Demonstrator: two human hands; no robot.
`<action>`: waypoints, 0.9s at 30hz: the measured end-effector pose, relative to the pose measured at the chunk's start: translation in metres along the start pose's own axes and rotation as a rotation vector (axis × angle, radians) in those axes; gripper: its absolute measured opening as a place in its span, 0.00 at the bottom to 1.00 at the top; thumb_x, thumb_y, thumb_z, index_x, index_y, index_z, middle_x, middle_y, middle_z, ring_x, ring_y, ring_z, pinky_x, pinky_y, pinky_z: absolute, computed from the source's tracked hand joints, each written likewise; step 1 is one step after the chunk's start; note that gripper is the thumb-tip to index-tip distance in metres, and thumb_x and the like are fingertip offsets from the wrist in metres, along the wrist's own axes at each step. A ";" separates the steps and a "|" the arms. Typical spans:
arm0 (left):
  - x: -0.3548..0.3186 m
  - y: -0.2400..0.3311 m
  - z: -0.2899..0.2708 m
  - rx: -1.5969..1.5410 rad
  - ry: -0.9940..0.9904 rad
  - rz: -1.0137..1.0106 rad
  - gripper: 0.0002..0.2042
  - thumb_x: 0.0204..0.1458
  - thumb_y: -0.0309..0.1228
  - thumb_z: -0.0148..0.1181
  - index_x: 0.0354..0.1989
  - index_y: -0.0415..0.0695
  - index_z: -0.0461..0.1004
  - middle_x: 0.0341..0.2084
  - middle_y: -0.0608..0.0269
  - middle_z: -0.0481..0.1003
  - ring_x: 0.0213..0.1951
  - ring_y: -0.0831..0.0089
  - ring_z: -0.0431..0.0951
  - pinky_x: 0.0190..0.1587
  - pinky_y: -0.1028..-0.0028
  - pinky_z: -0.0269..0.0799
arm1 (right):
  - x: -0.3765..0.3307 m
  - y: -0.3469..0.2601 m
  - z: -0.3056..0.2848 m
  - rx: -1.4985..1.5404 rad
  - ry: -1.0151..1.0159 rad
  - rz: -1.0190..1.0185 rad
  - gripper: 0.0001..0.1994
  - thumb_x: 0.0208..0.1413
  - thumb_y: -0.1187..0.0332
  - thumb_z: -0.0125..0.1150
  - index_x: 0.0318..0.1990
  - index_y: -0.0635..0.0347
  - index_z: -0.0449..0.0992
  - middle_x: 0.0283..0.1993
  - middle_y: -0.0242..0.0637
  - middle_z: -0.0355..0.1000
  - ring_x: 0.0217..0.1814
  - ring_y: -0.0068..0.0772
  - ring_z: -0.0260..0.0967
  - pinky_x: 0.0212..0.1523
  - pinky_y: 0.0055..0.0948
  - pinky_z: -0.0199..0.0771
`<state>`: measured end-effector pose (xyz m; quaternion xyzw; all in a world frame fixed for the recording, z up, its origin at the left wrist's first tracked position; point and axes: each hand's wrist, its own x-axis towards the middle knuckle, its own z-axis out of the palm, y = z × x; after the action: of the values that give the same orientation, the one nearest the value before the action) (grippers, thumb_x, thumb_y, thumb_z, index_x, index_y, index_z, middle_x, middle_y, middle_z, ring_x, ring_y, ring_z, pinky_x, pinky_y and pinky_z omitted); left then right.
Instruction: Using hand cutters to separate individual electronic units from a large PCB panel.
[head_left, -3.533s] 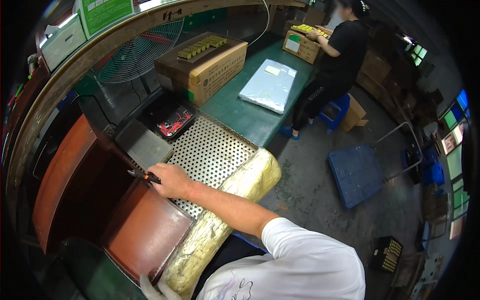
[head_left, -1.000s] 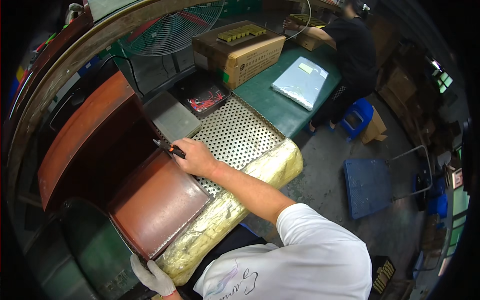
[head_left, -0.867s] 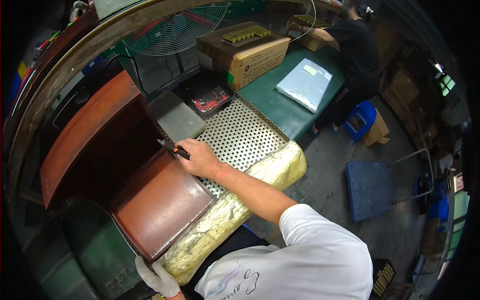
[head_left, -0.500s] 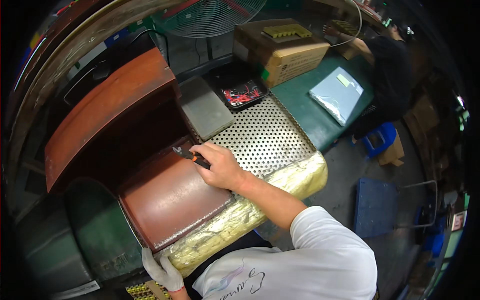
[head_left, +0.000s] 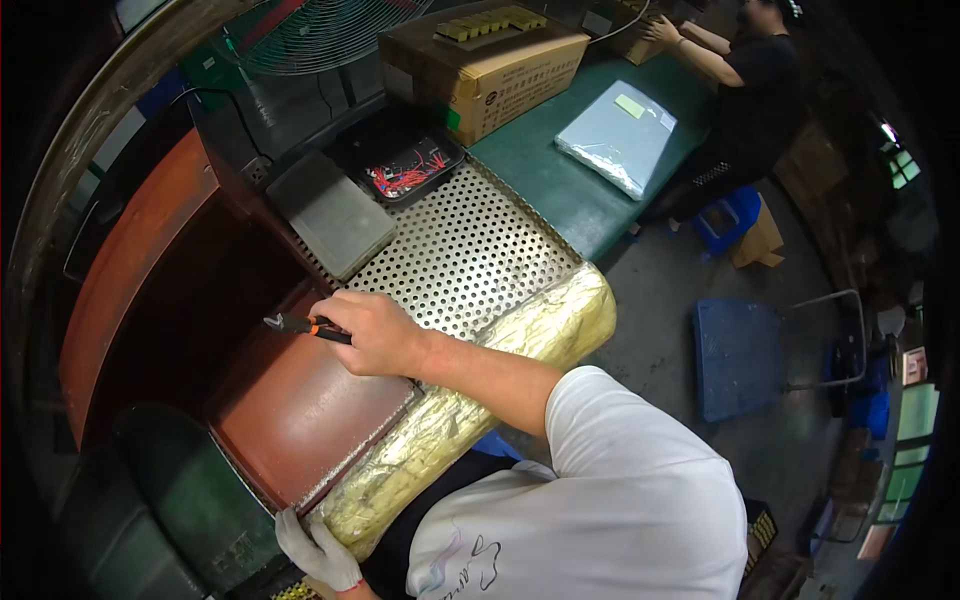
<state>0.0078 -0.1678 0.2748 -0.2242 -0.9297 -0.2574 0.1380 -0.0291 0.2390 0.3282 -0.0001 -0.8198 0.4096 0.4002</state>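
Observation:
My bare right hand (head_left: 378, 335) is closed around pliers (head_left: 312, 327) with black and orange handles. Their jaws point left, over the upper part of a smooth reddish-brown panel (head_left: 310, 405). Beyond that panel gapes the dark inside of a reddish-brown housing with a curved hood (head_left: 135, 270). My left hand (head_left: 318, 555), in a white glove, rests at the near left corner of the panel, by the end of a yellowish foil-wrapped padded edge (head_left: 440, 440). Its fingers lie stretched and slightly apart, holding nothing that I can see.
Right of the panel lies a perforated metal plate (head_left: 475, 250), with a grey flat box (head_left: 330, 215) and a black tray (head_left: 440, 182) of red wires. Farther off stand a carton (head_left: 530, 85) and a bagged grey package (head_left: 615, 135). A person (head_left: 765, 110) works beyond; a blue cart (head_left: 740, 360) stands right.
The whole view has shifted, so the bench appears farther left. My right hand has drawn slightly nearer to me with the pliers, which have turned more to the left. My left hand stays at the corner.

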 end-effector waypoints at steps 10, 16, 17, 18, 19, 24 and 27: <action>0.011 0.007 0.005 0.010 0.017 -0.010 0.20 0.63 0.29 0.63 0.61 0.30 0.76 0.62 0.36 0.75 0.65 0.41 0.73 0.71 0.50 0.64 | 0.004 0.012 -0.004 -0.048 0.110 -0.022 0.12 0.54 0.74 0.67 0.47 0.60 0.82 0.38 0.47 0.79 0.38 0.55 0.80 0.39 0.45 0.81; 0.022 0.028 -0.014 -0.090 0.078 0.046 0.17 0.54 0.30 0.63 0.52 0.38 0.81 0.46 0.47 0.82 0.50 0.47 0.80 0.57 0.52 0.74 | -0.003 0.033 0.025 -0.158 0.118 -0.025 0.12 0.57 0.67 0.68 0.47 0.60 0.84 0.45 0.48 0.83 0.48 0.55 0.81 0.50 0.47 0.81; 0.028 0.031 -0.012 0.000 0.060 0.000 0.14 0.51 0.30 0.64 0.46 0.40 0.82 0.40 0.50 0.81 0.46 0.49 0.80 0.51 0.53 0.74 | 0.000 0.020 0.011 -0.192 0.083 0.013 0.13 0.59 0.66 0.68 0.49 0.60 0.85 0.45 0.49 0.83 0.47 0.53 0.81 0.49 0.45 0.81; 0.017 0.014 0.003 0.136 0.131 0.109 0.12 0.50 0.31 0.64 0.42 0.41 0.81 0.39 0.50 0.79 0.46 0.49 0.79 0.49 0.54 0.75 | -0.005 0.028 -0.001 -0.254 0.082 0.051 0.14 0.59 0.65 0.69 0.50 0.61 0.84 0.45 0.48 0.83 0.46 0.50 0.82 0.48 0.43 0.81; 0.015 0.011 0.000 0.045 0.163 0.152 0.11 0.48 0.33 0.66 0.38 0.41 0.79 0.39 0.48 0.78 0.45 0.48 0.78 0.49 0.53 0.75 | -0.004 0.038 -0.005 -0.290 0.038 0.042 0.15 0.61 0.65 0.68 0.51 0.63 0.84 0.45 0.48 0.84 0.45 0.48 0.82 0.48 0.41 0.81; 0.004 0.024 -0.024 -0.007 0.191 0.053 0.21 0.45 0.38 0.71 0.43 0.37 0.76 0.38 0.46 0.76 0.45 0.44 0.76 0.51 0.50 0.73 | -0.018 0.086 -0.010 -0.282 0.021 -0.014 0.12 0.68 0.71 0.65 0.55 0.66 0.83 0.48 0.47 0.85 0.50 0.40 0.83 0.55 0.35 0.81; -0.009 0.027 -0.027 -0.040 0.125 -0.006 0.23 0.45 0.39 0.73 0.45 0.37 0.76 0.39 0.46 0.76 0.47 0.45 0.76 0.52 0.50 0.73 | -0.016 0.068 -0.009 -0.202 -0.034 0.003 0.13 0.70 0.68 0.64 0.56 0.64 0.83 0.48 0.45 0.85 0.49 0.37 0.83 0.54 0.33 0.80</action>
<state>0.0327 -0.1645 0.3047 -0.2075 -0.9147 -0.2899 0.1906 -0.0346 0.2852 0.2757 -0.0349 -0.8636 0.3253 0.3837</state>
